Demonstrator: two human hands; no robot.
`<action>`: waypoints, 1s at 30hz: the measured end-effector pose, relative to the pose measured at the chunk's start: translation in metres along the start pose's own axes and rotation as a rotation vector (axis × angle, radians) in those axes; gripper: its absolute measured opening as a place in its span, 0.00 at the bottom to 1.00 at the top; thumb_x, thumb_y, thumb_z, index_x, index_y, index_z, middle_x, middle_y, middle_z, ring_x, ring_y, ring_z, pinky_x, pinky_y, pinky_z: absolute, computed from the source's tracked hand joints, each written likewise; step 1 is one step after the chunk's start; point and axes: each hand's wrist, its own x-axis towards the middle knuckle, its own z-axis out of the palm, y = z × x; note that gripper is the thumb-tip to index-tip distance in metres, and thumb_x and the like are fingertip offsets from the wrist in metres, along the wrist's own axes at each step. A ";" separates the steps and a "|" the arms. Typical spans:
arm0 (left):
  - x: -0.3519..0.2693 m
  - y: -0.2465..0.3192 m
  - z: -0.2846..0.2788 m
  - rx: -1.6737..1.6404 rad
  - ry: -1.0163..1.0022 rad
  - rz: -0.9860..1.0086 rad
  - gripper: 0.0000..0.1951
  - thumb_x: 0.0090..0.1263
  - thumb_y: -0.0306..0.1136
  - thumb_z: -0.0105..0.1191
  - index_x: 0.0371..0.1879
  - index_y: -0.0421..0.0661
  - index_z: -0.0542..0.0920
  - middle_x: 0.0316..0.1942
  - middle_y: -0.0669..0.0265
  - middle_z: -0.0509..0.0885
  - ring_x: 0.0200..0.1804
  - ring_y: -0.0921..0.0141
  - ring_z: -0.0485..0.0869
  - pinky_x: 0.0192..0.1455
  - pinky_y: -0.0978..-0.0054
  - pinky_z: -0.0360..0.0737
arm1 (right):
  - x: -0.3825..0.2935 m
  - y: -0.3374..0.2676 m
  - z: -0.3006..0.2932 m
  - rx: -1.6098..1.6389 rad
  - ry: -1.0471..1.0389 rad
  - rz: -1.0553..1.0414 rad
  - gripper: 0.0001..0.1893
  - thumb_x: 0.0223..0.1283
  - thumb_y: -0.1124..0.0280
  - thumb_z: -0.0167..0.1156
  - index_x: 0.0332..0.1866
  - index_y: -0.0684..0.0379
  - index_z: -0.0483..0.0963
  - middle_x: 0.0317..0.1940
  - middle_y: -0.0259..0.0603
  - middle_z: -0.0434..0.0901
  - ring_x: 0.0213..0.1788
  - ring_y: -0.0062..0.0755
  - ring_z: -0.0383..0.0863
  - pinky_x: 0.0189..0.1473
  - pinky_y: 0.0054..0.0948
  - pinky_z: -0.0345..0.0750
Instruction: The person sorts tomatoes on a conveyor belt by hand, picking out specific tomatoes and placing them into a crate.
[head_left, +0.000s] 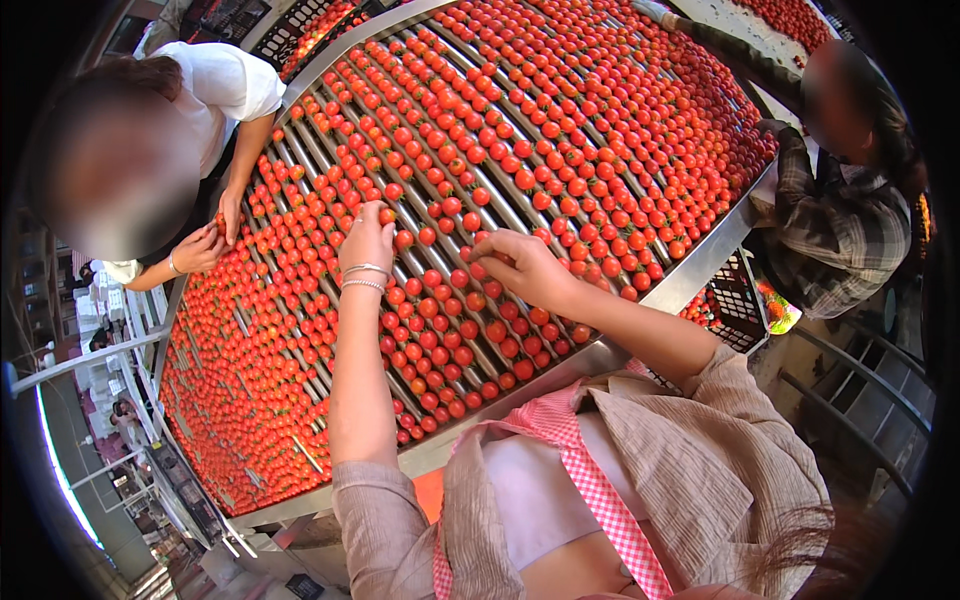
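Rows of red cherry tomatoes (450, 307) with green calyxes lie in the grooves of a metal roller conveyor (501, 214) before me. My left hand (366, 246), with a ring and two bracelets, is over the rollers at the middle. One cherry tomato (387, 216) sits between its thumb and fingertips. To the right, my right hand (521, 268) reaches down with fingers curled and pinched together. Red shows beneath those fingers, but I cannot tell whether a tomato is gripped or lies behind them. Other tomatoes surround both hands.
A metal side rail (600, 356) edges the conveyor near my body. A person in white (225, 82) works at the left, both hands together over tomatoes. Another person in a plaid shirt (847, 232) stands at the right. A black plastic crate (733, 300) holds tomatoes below the rail.
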 end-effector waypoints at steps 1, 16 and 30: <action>0.000 -0.014 0.004 -0.203 0.062 -0.073 0.14 0.71 0.33 0.53 0.54 0.52 0.71 0.43 0.56 0.83 0.38 0.61 0.85 0.39 0.63 0.83 | -0.005 -0.011 -0.003 0.062 -0.015 0.105 0.07 0.63 0.75 0.59 0.44 0.63 0.79 0.32 0.40 0.79 0.34 0.29 0.79 0.38 0.27 0.76; 0.016 0.012 0.007 0.140 0.184 -0.045 0.13 0.65 0.39 0.60 0.47 0.56 0.76 0.41 0.59 0.83 0.43 0.56 0.84 0.42 0.57 0.82 | -0.016 -0.010 -0.017 0.211 -0.033 0.295 0.08 0.67 0.73 0.57 0.46 0.64 0.79 0.21 0.26 0.72 0.25 0.12 0.68 0.27 0.19 0.66; -0.031 0.083 -0.001 -1.023 0.127 -0.110 0.09 0.65 0.25 0.62 0.44 0.46 0.82 0.34 0.75 0.82 0.32 0.83 0.79 0.33 0.85 0.77 | -0.008 0.001 -0.013 1.217 0.105 0.519 0.20 0.74 0.55 0.47 0.57 0.59 0.72 0.53 0.41 0.77 0.55 0.30 0.76 0.57 0.34 0.73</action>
